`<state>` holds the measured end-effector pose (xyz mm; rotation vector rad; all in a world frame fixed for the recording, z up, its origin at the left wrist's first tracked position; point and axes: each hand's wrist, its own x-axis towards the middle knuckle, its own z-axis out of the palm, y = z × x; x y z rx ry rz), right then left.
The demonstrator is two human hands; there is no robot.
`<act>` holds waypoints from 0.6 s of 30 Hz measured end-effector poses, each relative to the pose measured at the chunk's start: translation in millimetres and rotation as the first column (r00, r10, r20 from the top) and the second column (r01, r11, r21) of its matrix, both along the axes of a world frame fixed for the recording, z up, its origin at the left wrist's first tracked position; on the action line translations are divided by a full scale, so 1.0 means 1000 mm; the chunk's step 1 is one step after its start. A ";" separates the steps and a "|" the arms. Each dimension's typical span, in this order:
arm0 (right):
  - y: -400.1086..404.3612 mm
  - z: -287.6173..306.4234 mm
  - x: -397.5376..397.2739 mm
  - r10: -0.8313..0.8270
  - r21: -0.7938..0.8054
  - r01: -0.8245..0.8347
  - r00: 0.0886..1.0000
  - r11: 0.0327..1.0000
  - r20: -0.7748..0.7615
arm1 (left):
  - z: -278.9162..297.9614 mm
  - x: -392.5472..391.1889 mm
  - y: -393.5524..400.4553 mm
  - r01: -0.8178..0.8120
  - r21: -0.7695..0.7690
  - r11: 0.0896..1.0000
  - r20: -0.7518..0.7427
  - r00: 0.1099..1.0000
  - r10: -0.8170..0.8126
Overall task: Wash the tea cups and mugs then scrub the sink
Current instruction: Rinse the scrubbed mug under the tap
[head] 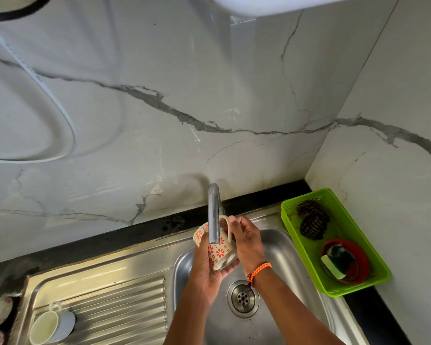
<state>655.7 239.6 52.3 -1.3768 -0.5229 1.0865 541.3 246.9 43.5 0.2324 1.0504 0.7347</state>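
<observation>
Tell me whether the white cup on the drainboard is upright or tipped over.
Tipped over. The white cup lies on its side on the ribbed drainboard, its open mouth facing the camera and its handle pointing up.

No legible text, labels, brands or numbers anywhere in view.

A cream mug (218, 247) printed with red-orange flowers is seen at the silver tap (214, 212). An orange braided band (259, 268) is worn on the wrist. A lime-green perforated basket (294, 220) is set on black counter (135, 235); white, grey-veined marble (159, 108) is shown behind.
</observation>
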 end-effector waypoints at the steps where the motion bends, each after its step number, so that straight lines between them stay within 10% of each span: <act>1: 0.000 -0.002 0.000 0.009 -0.013 -0.008 0.999 1.000 0.033 | -0.003 -0.002 0.000 -0.011 0.012 1.000 -0.037 0.999 0.011; 8: -0.006 -0.016 0.003 0.125 -0.199 -0.065 0.943 0.978 0.307 | -0.019 -0.003 0.002 0.032 0.141 0.990 -0.243 0.970 0.004; 18: -0.025 -0.017 0.020 0.104 -0.235 -0.045 0.964 0.971 0.243 | -0.018 0.016 -0.004 0.105 0.315 0.943 -0.197 0.979 -0.043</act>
